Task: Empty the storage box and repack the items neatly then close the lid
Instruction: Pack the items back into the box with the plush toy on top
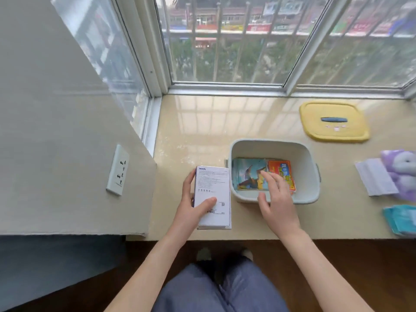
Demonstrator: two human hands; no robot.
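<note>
A pale grey storage box stands open on the beige sill. Inside it lie a blue picture pack and a red-orange pack, flat on the bottom. My right hand hovers over the box's near rim, fingers spread and relaxed, holding nothing. My left hand grips a white printed carton just left of the box, thumb across its face. The yellow lid with a dark handle lies apart at the back right.
At the right edge lie a white folded mask pack, a purple plush toy and teal packets. A wall with a socket stands on the left. The window frame bounds the sill behind.
</note>
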